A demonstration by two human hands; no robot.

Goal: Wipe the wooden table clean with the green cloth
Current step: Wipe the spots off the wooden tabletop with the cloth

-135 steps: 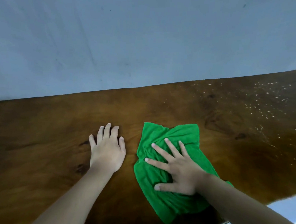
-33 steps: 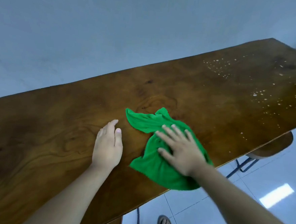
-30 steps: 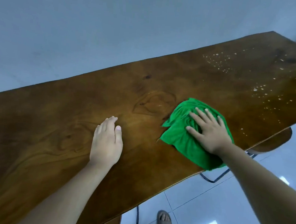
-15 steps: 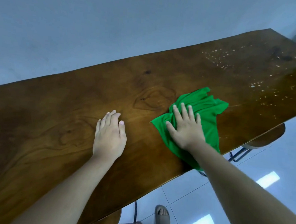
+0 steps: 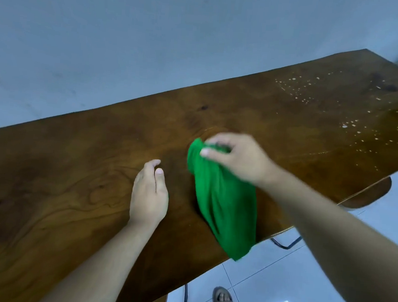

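Note:
My right hand point(image 5: 240, 158) pinches the top of the green cloth point(image 5: 222, 204) and holds it bunched above the wooden table point(image 5: 74, 165). The cloth hangs down in folds, its lower end past the table's near edge. My left hand point(image 5: 149, 192) rests flat on the wood just left of the cloth, fingers together, holding nothing. Pale crumbs or specks point(image 5: 319, 93) dot the table's far right part.
A grey wall rises behind the table. To the right, a wooden stool seat point(image 5: 366, 195) on a metal frame sticks out from under the table edge. Below lie a white tiled floor and my sandalled foot point(image 5: 223, 301).
My right hand has gone from pressing the cloth flat on the wood to gripping it and lifting it in a bunch. My left hand has stayed in place.

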